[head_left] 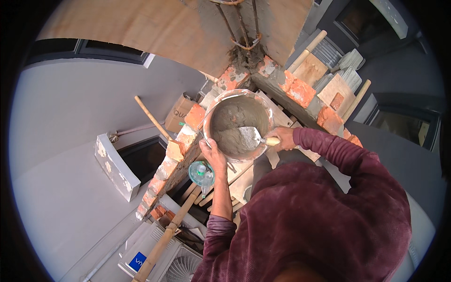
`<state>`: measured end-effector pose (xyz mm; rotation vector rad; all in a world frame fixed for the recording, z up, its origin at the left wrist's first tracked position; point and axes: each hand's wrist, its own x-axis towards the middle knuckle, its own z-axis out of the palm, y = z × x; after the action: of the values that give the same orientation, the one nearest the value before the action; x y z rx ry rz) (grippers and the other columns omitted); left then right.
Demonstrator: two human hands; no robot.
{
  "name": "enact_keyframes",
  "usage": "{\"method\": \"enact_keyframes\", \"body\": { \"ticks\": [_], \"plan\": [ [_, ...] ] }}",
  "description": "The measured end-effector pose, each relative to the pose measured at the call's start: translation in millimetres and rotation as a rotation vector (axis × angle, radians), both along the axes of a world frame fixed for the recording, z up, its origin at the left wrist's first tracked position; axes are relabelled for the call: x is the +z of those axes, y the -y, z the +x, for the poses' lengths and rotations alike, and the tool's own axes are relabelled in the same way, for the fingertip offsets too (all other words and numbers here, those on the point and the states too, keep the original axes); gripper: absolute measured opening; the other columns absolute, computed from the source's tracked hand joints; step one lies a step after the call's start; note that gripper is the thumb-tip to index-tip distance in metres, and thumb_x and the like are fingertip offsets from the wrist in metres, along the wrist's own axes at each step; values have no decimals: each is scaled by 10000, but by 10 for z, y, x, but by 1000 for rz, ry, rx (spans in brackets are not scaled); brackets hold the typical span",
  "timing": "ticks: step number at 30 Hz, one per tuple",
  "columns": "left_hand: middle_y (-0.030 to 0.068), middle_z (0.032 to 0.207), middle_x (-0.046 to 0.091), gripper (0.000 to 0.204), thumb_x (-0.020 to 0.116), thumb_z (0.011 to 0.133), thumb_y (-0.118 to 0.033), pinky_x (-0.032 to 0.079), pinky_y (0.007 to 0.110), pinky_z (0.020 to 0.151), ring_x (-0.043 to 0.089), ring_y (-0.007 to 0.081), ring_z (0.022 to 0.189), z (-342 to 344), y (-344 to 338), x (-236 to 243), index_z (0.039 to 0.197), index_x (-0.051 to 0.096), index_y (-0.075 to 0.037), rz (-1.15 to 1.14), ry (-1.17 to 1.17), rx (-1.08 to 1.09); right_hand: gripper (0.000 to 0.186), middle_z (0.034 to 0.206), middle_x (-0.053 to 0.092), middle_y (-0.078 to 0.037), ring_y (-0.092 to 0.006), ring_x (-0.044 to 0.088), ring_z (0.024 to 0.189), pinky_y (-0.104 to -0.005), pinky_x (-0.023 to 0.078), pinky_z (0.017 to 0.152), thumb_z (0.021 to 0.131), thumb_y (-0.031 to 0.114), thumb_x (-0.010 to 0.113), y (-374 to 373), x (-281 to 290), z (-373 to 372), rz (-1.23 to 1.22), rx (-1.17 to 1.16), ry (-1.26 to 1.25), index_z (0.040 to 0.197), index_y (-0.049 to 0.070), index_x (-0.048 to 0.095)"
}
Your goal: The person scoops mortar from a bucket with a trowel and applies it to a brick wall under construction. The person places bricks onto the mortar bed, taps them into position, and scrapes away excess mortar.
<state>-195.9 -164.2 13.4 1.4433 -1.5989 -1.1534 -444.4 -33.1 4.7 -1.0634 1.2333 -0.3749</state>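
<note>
A round bucket (268, 107) with a mortar-smeared rim stands in front of me, holding wet grey mortar (230, 113). My right hand (283, 138) is closed round the wooden handle of a trowel (249, 137), whose blade lies down in the mortar and carries some of it. At the bucket's near left side, my left hand (214, 155) grips the rim, its fingers partly hidden by the bucket wall. The bucket's thin wire handle hangs along that same left side.
Unfinished brick walls run left (162, 171) and right (300, 91), meeting at a corner with upright steel bars (243, 23). A clear plastic bottle-like container (202, 174) sits below my left hand. Bamboo poles (171, 230), a cardboard box (180, 113) and an air-conditioner unit (155, 249) stand around.
</note>
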Motion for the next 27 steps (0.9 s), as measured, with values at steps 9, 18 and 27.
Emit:
{"method": "enact_keyframes", "body": {
  "ticks": [9, 18, 27],
  "plan": [
    [106, 925, 457, 322, 443, 997, -281, 372, 357, 835, 428, 207, 873, 227, 203, -243, 1002, 472, 40, 9, 4, 48, 488, 689, 580, -42, -111, 558, 482, -272, 475, 448, 763, 109, 628, -19, -107, -99, 56, -154, 107, 1241, 64, 538],
    [147, 1070, 484, 375, 448, 1005, -299, 343, 350, 935, 438, 224, 976, 465, 436, -495, 1086, 465, 66, 90, -117, 173, 490, 634, 573, -41, -104, 562, 462, -247, 468, 400, 800, 17, 594, 182, 93, -410, 159, -430, 442, 1280, 29, 499],
    [221, 1281, 466, 511, 442, 1004, -320, 297, 380, 1030, 436, 272, 1156, 552, 314, -328, 1264, 412, 119, 68, 17, 221, 308, 663, 500, -14, -87, 448, 423, -239, 404, 342, 971, 220, 460, 835, -467, -989, 334, -827, 795, 1242, 74, 481]
  ]
}}
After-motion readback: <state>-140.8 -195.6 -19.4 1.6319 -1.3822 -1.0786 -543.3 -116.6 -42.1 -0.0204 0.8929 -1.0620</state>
